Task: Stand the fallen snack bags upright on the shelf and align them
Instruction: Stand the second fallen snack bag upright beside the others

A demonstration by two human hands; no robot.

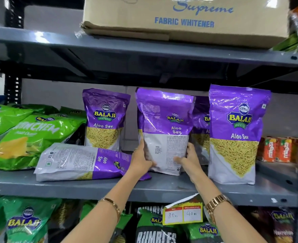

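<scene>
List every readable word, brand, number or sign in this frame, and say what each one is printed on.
"Supreme FABRIC WHITENER": cardboard box, top shelf.
"BALAJI WAFERS Aloo Sev": right purple bag and left purple bag.
"BALAJI Aloo Sev": held bag, gripped by left hand and right hand; its fine print is too small.
"Aloo Sev", upside down: fallen bag.
"maaza": orange cartons.
"80", "40": price tag; its headings are blurred.
"BALAJI": green bags below.
</scene>
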